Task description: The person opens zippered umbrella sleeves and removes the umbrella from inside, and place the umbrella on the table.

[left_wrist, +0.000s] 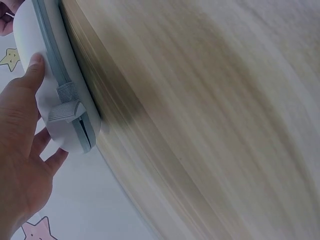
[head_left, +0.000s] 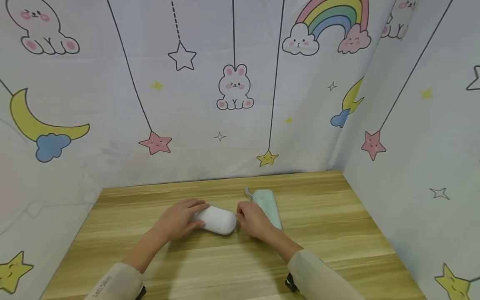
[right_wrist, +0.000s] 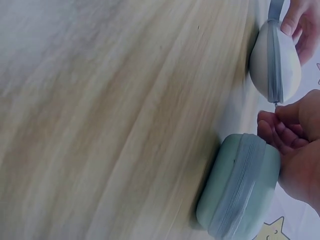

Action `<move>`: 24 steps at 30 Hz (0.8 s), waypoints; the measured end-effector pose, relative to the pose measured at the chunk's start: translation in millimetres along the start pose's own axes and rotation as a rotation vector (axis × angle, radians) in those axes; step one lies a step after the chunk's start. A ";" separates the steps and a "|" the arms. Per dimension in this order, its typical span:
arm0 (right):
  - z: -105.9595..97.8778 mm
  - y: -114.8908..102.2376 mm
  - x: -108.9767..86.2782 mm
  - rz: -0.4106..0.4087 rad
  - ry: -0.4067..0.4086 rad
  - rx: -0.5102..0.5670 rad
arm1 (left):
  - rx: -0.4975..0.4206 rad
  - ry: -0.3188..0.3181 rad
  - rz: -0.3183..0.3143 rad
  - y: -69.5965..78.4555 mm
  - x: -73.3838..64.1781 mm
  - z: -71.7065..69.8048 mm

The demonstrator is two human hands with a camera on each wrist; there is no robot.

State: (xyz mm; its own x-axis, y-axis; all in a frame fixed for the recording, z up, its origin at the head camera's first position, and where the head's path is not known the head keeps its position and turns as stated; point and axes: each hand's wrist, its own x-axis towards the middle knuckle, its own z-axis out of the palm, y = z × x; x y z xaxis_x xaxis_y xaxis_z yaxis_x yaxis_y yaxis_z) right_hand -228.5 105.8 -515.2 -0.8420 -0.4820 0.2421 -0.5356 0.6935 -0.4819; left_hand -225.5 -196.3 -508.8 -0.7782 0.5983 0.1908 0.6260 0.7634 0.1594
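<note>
A white zippered hard case [head_left: 219, 220] with a grey zipper band lies on the wooden table. My left hand [head_left: 183, 218] grips its left end, thumb on the near side and fingers over the far side; a grey fabric loop [left_wrist: 67, 111] shows at this end in the left wrist view. At the other end my right hand [head_left: 253, 218] pinches the small zipper pull [right_wrist: 276, 104], fingers curled. The zipper band looks closed along the side in the right wrist view. Just beyond the right hand lies a mint green zippered case [head_left: 268, 204], partly covered by that hand.
A grey strap [head_left: 248, 192] sticks out from the green case's far left end. The wooden table [head_left: 225, 266] meets white curtains [head_left: 195, 108] printed with stars, moons and rabbits at the back and on both sides.
</note>
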 end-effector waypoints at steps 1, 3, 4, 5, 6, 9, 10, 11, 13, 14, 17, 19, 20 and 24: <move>-0.5 0.1 -0.5 -0.001 -0.004 0.001 | -0.001 0.000 -0.002 0.1 0.2 0.2; -0.6 1.1 -1.4 -0.005 -0.012 0.002 | -0.005 0.000 -0.009 0.0 0.4 0.8; -0.7 1.6 -1.9 -0.010 -0.014 0.005 | -0.006 0.002 -0.012 -0.2 0.5 1.1; -0.5 2.1 -2.5 -0.015 -0.017 0.011 | -0.008 0.002 -0.015 -0.1 0.7 1.2; -0.3 2.6 -3.0 -0.018 -0.017 0.012 | -0.010 0.002 -0.018 0.1 1.0 1.2; 1.0 5.1 -3.9 -0.034 -0.012 0.009 | -0.015 0.007 -0.021 0.2 2.1 1.3; 1.3 5.7 -4.1 -0.040 -0.008 0.005 | -0.018 0.009 -0.022 0.1 2.5 1.5; 1.6 6.4 -4.3 -0.043 -0.003 -0.002 | -0.020 0.011 -0.024 0.1 2.9 1.6; 1.7 7.2 -4.9 -0.047 0.004 -0.011 | -0.023 0.017 -0.025 -0.1 3.5 1.8; 1.6 7.2 -5.5 -0.050 0.006 -0.012 | -0.025 0.017 -0.026 0.0 3.7 1.8; 1.1 6.6 -7.8 -0.057 0.003 -0.010 | -0.026 0.019 -0.026 0.5 3.3 1.8; 1.1 5.9 -9.7 -0.062 -0.002 -0.004 | -0.031 0.023 -0.025 0.7 2.6 2.0; 1.1 5.4 -10.6 -0.064 -0.003 -0.002 | -0.031 0.027 -0.022 0.8 2.2 2.0; 1.9 3.7 -13.7 -0.061 0.001 -0.005 | -0.033 0.041 -0.018 1.0 1.4 2.1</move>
State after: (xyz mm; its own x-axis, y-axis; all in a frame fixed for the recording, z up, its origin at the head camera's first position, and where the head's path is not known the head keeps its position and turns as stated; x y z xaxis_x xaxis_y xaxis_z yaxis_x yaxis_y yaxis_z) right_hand -218.9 114.0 -521.9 -0.8079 -0.5230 0.2716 -0.5862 0.6653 -0.4624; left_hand -226.1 -194.2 -510.4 -0.7869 0.5738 0.2271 0.6140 0.7649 0.1946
